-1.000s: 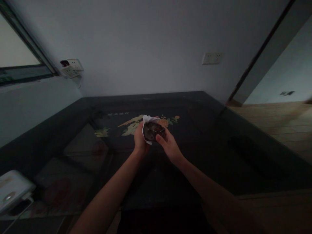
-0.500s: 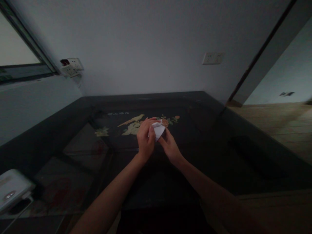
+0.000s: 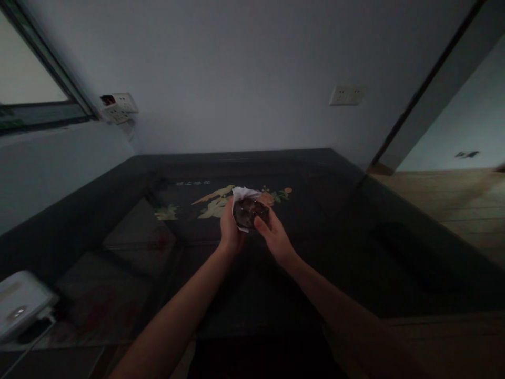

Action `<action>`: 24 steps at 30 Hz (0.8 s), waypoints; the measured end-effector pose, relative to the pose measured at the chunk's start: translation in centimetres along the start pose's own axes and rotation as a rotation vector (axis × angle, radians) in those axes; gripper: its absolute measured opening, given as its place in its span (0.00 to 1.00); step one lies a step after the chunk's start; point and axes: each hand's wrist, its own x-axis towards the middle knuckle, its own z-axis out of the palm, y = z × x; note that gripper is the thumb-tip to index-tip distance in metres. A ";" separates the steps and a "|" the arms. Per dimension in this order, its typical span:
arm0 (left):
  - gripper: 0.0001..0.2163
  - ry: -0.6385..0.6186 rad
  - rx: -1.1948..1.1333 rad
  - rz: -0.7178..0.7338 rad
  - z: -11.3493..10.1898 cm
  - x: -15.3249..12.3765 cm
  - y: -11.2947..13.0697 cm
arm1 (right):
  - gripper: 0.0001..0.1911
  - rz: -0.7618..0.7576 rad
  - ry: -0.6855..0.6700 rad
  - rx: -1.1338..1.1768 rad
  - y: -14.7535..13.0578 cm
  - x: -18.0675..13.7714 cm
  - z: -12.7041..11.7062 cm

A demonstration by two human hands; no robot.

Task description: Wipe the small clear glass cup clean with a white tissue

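Note:
Above the black table, both my hands hold a dark brown, glossy, round object [image 3: 248,211] with lumpy relief on its face; its exact kind I cannot make out. A crumpled white tissue [image 3: 243,192] lies behind it and shows along its top and left edges. My left hand [image 3: 229,229] is closed around the tissue on the left side, its fingers mostly hidden behind. My right hand [image 3: 276,237] grips the object's right edge, thumb pressed on the face, other fingers underneath out of sight.
The glossy black table [image 3: 315,210] bears a painted bird and flowers [image 3: 215,205]. A white device with a cable [image 3: 23,305] stands at the left front. Near the right edge lies a dark flat item [image 3: 410,252]. Behind rises a wall with sockets [image 3: 346,96].
The tissue, earlier folded over the front between my hands, is now behind the dark object, whose face has come into view. My left hand has shifted to its left side.

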 end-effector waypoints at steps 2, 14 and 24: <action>0.15 0.001 0.162 0.162 0.2 -0.7 0.3 | 0.26 0.017 0.022 0.014 0.0 -0.1 0.1; 0.14 -0.201 0.855 0.886 0.4 -2.3 1.5 | 0.26 0.018 0.073 0.036 0.6 -0.3 0.2; 0.12 -0.010 -0.016 -0.097 0.6 0.0 1.0 | 0.31 0.015 0.016 0.002 0.3 -0.3 0.1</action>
